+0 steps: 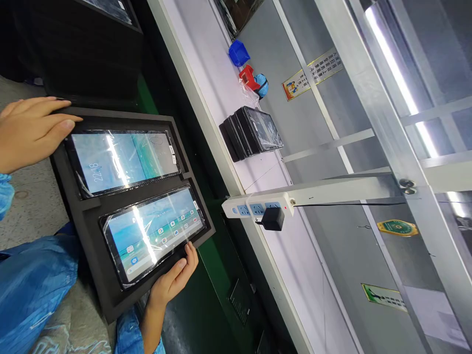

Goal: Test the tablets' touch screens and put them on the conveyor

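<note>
A black foam tray (90,204) holds two tablets with lit screens under clear film. The view is turned sideways. The upper tablet (121,160) shows a clock, and the lower tablet (155,231) shows app icons. My left hand (29,130) lies on the tray's upper left edge, fingers stretched flat, fingertips touching the corner of the upper tablet. My right hand (171,282) grips the tray's lower edge beside the lower tablet, thumb on top and fingers beneath. Blue sleeves cover both arms.
A stack of black trays (92,49) stands above the held tray. Beyond are a green belt (206,275), a stack of wrapped tablets (254,130), a blue bin (239,52) and a power strip (258,206) with a black adapter (273,219).
</note>
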Available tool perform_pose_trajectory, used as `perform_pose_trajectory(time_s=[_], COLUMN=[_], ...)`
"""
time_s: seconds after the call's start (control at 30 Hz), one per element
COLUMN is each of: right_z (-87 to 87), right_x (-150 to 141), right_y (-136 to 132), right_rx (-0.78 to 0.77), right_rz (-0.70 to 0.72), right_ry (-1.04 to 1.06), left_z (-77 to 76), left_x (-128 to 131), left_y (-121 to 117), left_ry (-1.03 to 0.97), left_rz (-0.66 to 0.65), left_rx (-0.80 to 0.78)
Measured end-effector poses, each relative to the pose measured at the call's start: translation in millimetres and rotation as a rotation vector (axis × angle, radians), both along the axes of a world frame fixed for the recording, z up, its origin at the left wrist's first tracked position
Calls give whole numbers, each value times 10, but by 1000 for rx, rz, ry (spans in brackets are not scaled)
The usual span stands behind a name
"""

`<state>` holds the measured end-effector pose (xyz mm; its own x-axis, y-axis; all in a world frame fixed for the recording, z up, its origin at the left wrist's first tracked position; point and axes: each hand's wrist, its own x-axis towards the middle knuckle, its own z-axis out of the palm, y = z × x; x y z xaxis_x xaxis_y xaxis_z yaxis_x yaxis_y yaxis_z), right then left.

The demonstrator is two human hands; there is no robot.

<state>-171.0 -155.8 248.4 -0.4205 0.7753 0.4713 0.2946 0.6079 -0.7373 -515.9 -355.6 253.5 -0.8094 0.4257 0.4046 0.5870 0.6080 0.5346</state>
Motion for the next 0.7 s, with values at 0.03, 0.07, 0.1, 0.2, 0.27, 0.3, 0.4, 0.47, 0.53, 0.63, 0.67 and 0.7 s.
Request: perform_pose_trajectory(time_s=[0.03, 0.07, 0.1, 0.2, 0.27, 0.3, 0.4, 0.47, 0.53, 0.63, 0.67, 0.7], right_z=[6, 10, 11, 0, -10, -14, -19, -21, -24, -32, -35, -38], right_x=[-2, -2, -1, 6, 10, 12, 14, 16, 16, 16, 17, 19], right_y=[-2, -3, -4, -3, 0, 3, 18, 33, 49, 69, 74, 79], right_rx=[6, 10, 14, 8, 0, -3, 10, 18, 15, -4, -9, -13], right_rz=[0, 2, 0, -18, -27, -28, -22, -19, -20, -26, -29, -34], right_ry=[1, -3, -9, -21, -19, -15, -14, -14, -18, -27, -30, -32], left_z=[3, 7, 13, 14, -7, -23, -68, -73, -54, -10, 1, 9], left_x=[46, 81, 104, 105, 75, 58, 23, 35, 95, 275, 345, 410], left_y=[22, 42, 58, 68, 51, 40, 15, 17, 41, 126, 163, 202], left_ry=[-16, -30, -39, -62, -82, -89, -71, -52, -34, -35, -41, -45], left_rz=[0, 1, 3, 6, 11, 15, 28, 36, 7, -133, -189, -242], left_rx=[31, 55, 71, 88, 81, 72, 40, 8, -33, -83, -86, -84])
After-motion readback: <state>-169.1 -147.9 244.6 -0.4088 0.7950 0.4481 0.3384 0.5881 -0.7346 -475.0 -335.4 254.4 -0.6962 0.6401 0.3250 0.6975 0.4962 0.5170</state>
